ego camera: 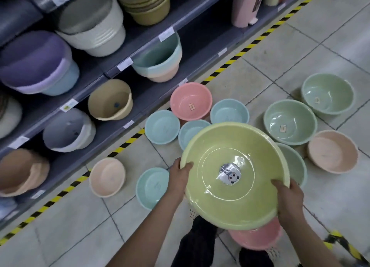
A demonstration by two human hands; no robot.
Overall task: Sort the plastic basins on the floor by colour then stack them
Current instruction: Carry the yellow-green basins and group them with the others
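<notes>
Both arms reach forward; the left hand (180,176) and right hand (290,200) grip opposite rims of the large yellow-green round plastic basin (234,174), thumbs curled inside it.

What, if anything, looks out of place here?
Nothing is spilled or damaged. The colours are mixed: the far pink basin sits among the blue basins, and the near pink basin lies apart, under the yellow basin held by the left hand and the right hand.

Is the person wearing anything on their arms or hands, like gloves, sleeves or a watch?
Nothing shows. Both forearms are bare as far as the picture reaches, with no sleeve in view. The left hand and the right hand have no gloves, and no watch, ring or bracelet is visible.
</notes>
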